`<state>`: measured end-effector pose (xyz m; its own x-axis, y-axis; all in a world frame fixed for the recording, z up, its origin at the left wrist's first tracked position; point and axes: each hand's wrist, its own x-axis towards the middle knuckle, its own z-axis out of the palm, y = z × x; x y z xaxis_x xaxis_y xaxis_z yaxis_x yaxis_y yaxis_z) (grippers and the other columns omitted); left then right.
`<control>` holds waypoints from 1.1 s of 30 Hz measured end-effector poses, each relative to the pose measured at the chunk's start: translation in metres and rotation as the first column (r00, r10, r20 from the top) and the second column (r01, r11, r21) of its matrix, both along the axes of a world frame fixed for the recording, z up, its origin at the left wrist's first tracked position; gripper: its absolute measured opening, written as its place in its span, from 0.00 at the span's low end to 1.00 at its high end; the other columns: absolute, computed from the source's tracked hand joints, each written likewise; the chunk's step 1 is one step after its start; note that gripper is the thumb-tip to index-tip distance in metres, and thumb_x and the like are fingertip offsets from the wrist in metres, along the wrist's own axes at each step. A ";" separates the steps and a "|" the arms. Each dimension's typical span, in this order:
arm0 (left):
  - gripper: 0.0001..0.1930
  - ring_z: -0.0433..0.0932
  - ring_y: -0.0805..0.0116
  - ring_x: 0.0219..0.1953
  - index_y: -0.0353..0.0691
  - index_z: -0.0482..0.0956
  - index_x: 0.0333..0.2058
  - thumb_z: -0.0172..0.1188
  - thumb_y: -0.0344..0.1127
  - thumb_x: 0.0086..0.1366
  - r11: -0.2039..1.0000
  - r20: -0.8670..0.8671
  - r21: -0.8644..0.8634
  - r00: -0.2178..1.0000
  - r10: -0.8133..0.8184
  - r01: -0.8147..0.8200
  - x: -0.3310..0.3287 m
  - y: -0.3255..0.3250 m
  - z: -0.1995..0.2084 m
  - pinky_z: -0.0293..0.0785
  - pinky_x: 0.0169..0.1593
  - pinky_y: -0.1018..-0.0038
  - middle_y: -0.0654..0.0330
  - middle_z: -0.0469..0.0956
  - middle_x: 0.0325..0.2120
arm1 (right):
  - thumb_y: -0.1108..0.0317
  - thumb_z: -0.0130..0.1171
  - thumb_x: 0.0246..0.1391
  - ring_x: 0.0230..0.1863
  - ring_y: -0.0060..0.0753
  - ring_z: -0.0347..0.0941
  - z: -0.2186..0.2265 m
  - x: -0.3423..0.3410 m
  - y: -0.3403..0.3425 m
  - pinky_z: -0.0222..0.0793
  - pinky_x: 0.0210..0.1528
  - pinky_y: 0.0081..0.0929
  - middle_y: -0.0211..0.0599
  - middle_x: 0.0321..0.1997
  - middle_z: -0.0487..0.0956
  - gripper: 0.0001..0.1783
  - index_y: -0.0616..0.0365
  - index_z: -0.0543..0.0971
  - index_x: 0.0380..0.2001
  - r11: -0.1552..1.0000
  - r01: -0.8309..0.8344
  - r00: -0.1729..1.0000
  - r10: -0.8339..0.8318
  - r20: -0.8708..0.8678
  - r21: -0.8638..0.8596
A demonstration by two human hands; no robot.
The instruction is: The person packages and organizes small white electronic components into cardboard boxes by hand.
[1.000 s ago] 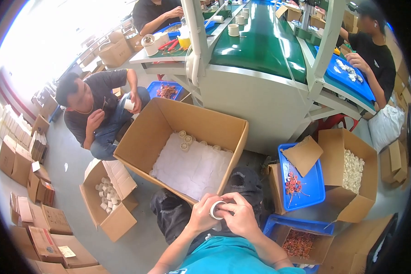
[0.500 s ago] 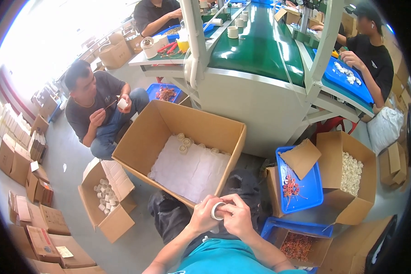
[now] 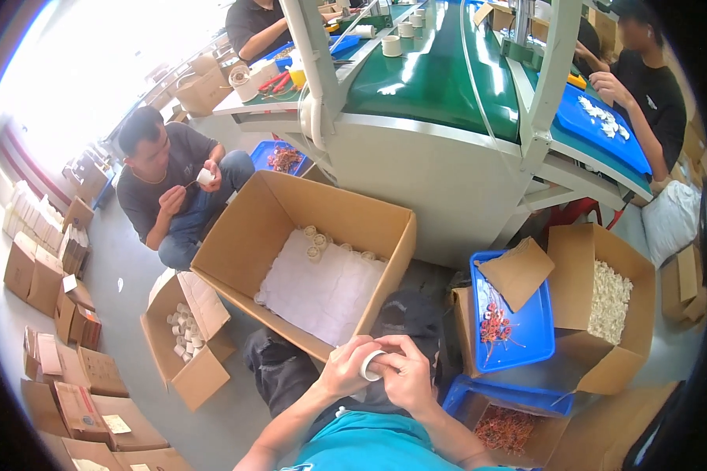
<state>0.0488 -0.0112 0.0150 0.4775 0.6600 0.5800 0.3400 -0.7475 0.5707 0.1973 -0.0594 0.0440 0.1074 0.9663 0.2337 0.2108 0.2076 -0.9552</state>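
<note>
Close to my lap, my left hand (image 3: 344,370) is closed around a short white plastic cylinder (image 3: 367,369), its round open rim facing up and right. The fingers of my right hand (image 3: 405,375) are pinched together at that rim and partly inside it; whether they also hold something small is hidden. Just beyond my hands stands a large open cardboard box (image 3: 306,326). A white sheet (image 3: 322,279) lies in it, with several round whitish parts (image 3: 314,245) along its far side.
At left, a smaller carton (image 3: 200,383) holds white cylinders. On my right are a blue tray (image 3: 526,337) with red-orange wired pieces, a carton of small cream parts (image 3: 608,302) and a box of wired pieces (image 3: 506,428). A person (image 3: 173,169) crouches at left; a green conveyor (image 3: 440,94) stands ahead.
The view has shifted slightly. My hands stay together on the white cylinder, with only slight finger movement. The crouching person's head has tipped down toward the white part they hold.
</note>
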 end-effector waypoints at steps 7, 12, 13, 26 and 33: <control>0.24 0.81 0.54 0.33 0.37 0.74 0.42 0.71 0.27 0.44 0.990 -0.075 -0.142 0.997 -0.023 0.013 0.037 -0.005 0.002 0.78 0.33 0.65 0.54 0.77 0.35 | 0.83 0.66 0.40 0.37 0.36 0.79 -0.014 0.036 -0.003 0.77 0.39 0.29 0.40 0.42 0.79 0.10 0.63 0.85 0.30 0.997 0.028 0.996 -0.035 0.086 0.072; 0.23 0.81 0.54 0.33 0.38 0.74 0.42 0.71 0.28 0.44 0.989 -0.099 -0.144 0.995 0.027 -0.041 0.055 -0.011 0.003 0.78 0.33 0.65 0.56 0.77 0.35 | 0.81 0.66 0.41 0.40 0.40 0.79 -0.015 0.056 -0.001 0.76 0.42 0.31 0.41 0.41 0.79 0.11 0.62 0.85 0.32 0.999 -0.036 0.999 0.036 0.000 0.007; 0.23 0.81 0.54 0.32 0.38 0.74 0.41 0.71 0.29 0.44 0.990 -0.095 -0.128 0.995 0.039 -0.051 0.056 -0.012 0.002 0.78 0.33 0.65 0.56 0.77 0.35 | 0.81 0.66 0.41 0.40 0.40 0.79 -0.014 0.058 -0.001 0.76 0.42 0.31 0.41 0.41 0.78 0.11 0.62 0.85 0.32 0.999 -0.053 0.998 0.053 -0.020 -0.001; 0.22 0.81 0.53 0.35 0.38 0.75 0.41 0.73 0.27 0.45 0.938 0.073 -0.345 0.997 -0.021 0.045 0.078 0.005 -0.008 0.78 0.36 0.65 0.53 0.78 0.36 | 0.79 0.67 0.42 0.41 0.40 0.78 -0.008 0.082 0.013 0.75 0.44 0.30 0.41 0.43 0.78 0.12 0.60 0.86 0.34 0.990 -0.039 0.987 0.059 0.149 -0.138; 0.30 0.72 0.50 0.52 0.40 0.73 0.45 0.78 0.35 0.43 0.994 -0.123 -0.042 0.988 0.091 -0.097 0.046 0.134 0.039 0.69 0.54 0.59 0.53 0.75 0.46 | 0.77 0.67 0.46 0.39 0.34 0.78 -0.050 0.154 0.017 0.74 0.42 0.26 0.41 0.42 0.80 0.13 0.63 0.84 0.39 0.931 0.310 0.943 -0.275 0.186 -0.194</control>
<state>0.0943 0.1229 0.0538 0.4764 0.7309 0.4888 0.4761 -0.6818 0.5554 0.3513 -0.0424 -0.0065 0.3729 0.9261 0.0582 0.3778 -0.0943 -0.9211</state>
